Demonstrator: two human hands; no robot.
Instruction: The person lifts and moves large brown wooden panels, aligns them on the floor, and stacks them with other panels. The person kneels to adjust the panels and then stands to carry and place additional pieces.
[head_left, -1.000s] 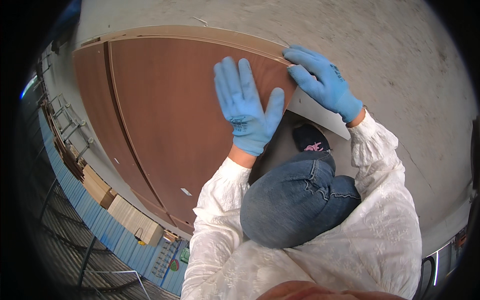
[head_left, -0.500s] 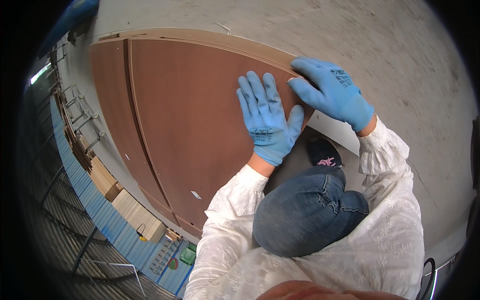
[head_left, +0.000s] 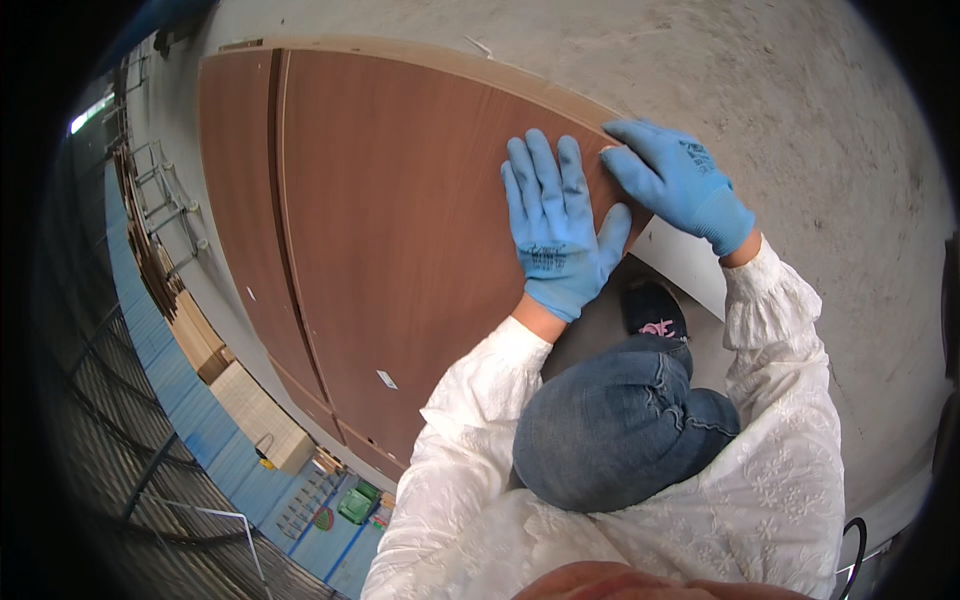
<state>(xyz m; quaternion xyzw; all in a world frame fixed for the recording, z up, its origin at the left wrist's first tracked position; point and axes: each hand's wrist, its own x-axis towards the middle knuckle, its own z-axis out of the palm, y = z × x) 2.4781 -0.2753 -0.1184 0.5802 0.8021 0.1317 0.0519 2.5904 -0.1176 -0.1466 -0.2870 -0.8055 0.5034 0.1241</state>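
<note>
Lying straight and slightly apart, the fingers (head_left: 544, 185) of the blue-gloved left hand (head_left: 560, 245) press nothing between them, palm down on the brown panel (head_left: 400, 200). At the panel's corner, the right hand (head_left: 685, 185) has its thumb near the edge and its fingers partly bent (whether they grip it, I cannot tell). The panel spreads leftward from the denim-covered knee (head_left: 620, 430), bearing a small white label (head_left: 387, 380); grey floor (head_left: 820, 190) lies beyond.
</note>
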